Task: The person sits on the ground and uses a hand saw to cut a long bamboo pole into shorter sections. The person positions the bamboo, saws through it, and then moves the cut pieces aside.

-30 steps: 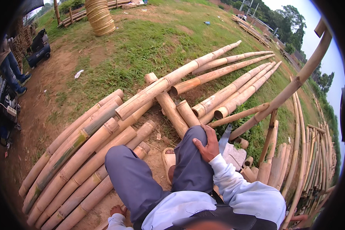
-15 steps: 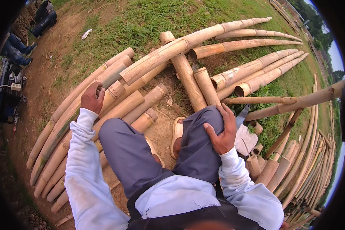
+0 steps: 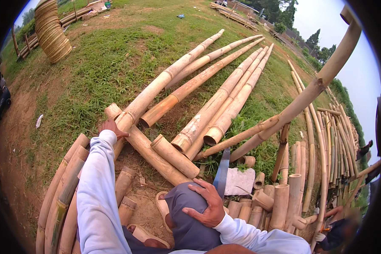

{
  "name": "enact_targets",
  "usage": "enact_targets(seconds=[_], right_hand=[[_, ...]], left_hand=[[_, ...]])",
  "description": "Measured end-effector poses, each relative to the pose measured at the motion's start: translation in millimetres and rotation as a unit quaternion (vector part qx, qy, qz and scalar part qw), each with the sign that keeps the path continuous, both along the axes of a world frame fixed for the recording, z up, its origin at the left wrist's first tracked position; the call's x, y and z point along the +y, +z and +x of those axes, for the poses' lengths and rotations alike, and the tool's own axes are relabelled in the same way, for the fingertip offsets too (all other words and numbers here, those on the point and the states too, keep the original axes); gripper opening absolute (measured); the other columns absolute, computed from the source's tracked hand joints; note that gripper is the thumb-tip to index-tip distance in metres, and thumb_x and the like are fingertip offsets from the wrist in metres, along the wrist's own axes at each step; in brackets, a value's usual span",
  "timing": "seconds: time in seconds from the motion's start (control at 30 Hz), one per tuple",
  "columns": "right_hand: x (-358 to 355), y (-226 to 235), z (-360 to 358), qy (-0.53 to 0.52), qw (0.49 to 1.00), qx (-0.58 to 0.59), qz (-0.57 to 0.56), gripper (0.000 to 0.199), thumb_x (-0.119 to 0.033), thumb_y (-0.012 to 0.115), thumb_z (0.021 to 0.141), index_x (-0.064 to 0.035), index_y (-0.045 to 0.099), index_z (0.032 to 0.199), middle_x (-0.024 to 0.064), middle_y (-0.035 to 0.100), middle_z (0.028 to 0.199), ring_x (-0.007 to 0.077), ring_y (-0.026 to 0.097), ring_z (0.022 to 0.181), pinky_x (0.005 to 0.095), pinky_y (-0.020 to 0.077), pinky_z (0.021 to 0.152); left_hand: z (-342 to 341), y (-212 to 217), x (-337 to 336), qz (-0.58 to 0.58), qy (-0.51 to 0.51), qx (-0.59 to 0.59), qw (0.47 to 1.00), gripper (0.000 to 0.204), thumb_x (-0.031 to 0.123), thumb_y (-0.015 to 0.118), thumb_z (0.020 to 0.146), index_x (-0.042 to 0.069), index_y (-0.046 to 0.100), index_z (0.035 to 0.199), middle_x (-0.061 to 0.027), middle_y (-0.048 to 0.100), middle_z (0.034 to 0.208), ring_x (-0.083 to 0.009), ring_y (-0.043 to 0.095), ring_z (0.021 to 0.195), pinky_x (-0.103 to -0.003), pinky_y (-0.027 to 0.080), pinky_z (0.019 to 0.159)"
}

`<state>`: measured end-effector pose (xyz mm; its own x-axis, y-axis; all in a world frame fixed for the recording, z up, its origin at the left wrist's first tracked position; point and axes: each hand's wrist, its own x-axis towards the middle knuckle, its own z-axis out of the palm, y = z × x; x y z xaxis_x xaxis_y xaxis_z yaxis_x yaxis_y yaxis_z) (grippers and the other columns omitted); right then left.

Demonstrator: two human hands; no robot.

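My left hand (image 3: pixel 112 127) reaches forward and grips a long bamboo pole (image 3: pixel 156 86), its thumb stretched across the surface. This pole rests across a thick bamboo log (image 3: pixel 154 154) and runs away over the grass. My sleeve covers part of the pole's near end. On my knee lies my right hand (image 3: pixel 206 202), fingers spread, holding nothing. Just beyond it a saw blade (image 3: pixel 222 171) stands tilted beside a whitish slab (image 3: pixel 240 181). A short bamboo piece (image 3: pixel 175 156) lies along the log.
Several bamboo poles (image 3: pixel 222 108) fan out ahead. More cut lengths (image 3: pixel 61 194) lie at my left. A raised slanting pole (image 3: pixel 300 97) on a prop stands at the right, above short offcuts (image 3: pixel 262 200). Another person (image 3: pixel 340 233) is at the lower right.
My view has swung toward the right. My left hand has gone from the cut lengths on the left to the long bamboo pole and taken hold. My right hand stays on my knee.
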<state>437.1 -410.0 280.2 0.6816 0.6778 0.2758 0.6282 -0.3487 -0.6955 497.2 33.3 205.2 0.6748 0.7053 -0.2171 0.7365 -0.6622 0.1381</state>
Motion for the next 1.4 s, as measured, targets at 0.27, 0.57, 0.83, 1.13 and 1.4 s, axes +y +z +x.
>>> enact_targets(seconds=[0.27,0.57,0.83,1.13,1.4], right_hand=[[8.8,1.5,0.4,-0.002,1.0,0.011,-0.005,0.066,-0.034,0.088,0.071,-0.0062,0.065,0.126,0.0212,0.058,0.133,0.0389,0.056,0.123,0.0442,0.0439,0.105],[14.8,2.9,-2.0,0.008,1.0,0.018,0.015,0.064,-0.034,0.087,0.071,-0.0075,0.066,0.126,0.0198,0.059,0.133,0.0377,0.057,0.122,0.0437,0.0436,0.104],[17.7,2.6,-4.8,0.009,1.0,-0.007,0.002,0.065,-0.037,0.085,0.073,-0.0098,0.064,0.128,0.0173,0.058,0.132,0.0364,0.057,0.12,0.0439,0.0443,0.101],[40.5,3.8,-20.9,0.055,0.998,-0.013,-0.038,0.067,-0.041,0.08,0.077,-0.0129,0.058,0.134,0.0167,0.052,0.138,0.037,0.049,0.127,0.0469,0.0398,0.104],[46.4,6.5,-39.4,0.069,0.995,-0.041,-0.057,0.069,-0.038,0.081,0.075,-0.0121,0.058,0.134,0.0184,0.049,0.139,0.0384,0.046,0.13,0.0482,0.0371,0.107]], left_hand=[[23.1,-9.3,8.0,-0.013,0.002,0.035,0.999,0.089,0.051,0.09,0.056,-0.001,0.063,0.122,-0.0202,0.068,0.122,-0.032,0.067,0.112,-0.041,0.053,0.097],[26.1,-6.5,6.1,-0.024,0.013,0.02,0.999,0.096,0.051,0.09,0.057,-0.001,0.057,0.131,-0.0197,0.066,0.126,-0.0326,0.065,0.117,-0.042,0.052,0.099],[28.6,-8.5,10.0,-0.047,0.004,0.04,0.998,0.087,0.043,0.091,0.059,0.0,0.06,0.128,-0.0169,0.066,0.128,-0.0326,0.064,0.117,-0.041,0.052,0.099],[12.3,4.9,-15.4,-0.033,-0.036,0.046,0.998,0.093,0.05,0.085,0.064,-0.001,0.048,0.133,-0.0207,0.064,0.127,-0.0336,0.063,0.118,-0.042,0.043,0.106],[-107.3,41.8,-43.7,-0.008,-0.046,0.051,0.998,0.081,0.048,0.082,0.066,0.0,0.05,0.123,-0.0214,0.068,0.114,-0.0375,0.066,0.108,-0.046,0.047,0.097]])
